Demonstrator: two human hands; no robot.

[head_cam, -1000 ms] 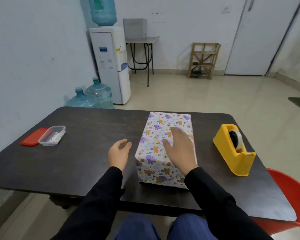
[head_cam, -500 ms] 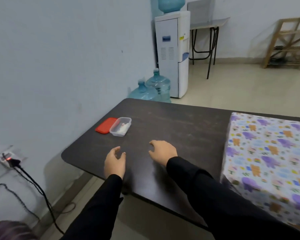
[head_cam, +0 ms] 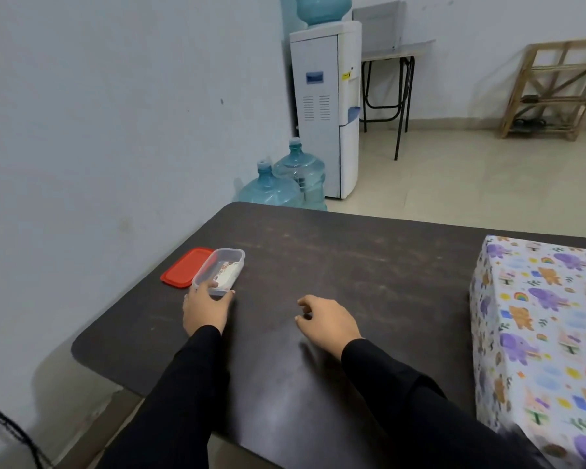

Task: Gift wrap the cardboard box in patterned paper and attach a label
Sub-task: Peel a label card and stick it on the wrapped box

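box [head_cam: 535, 316] wrapped | step: left hand [head_cam: 205, 308] fingers grasp tub [head_cam: 237, 262] | right hand [head_cam: 329, 321] fingers loose, empty | next: likely pick label [head_cam: 226, 272] out

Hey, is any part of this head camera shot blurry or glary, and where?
Head view: the wrapped box smears toward the lower right corner; the left hand and the clear container it grips look fairly sharp; a soft sheen lies on the near part of the table; the wooden rack leans, likely from lens distortion.
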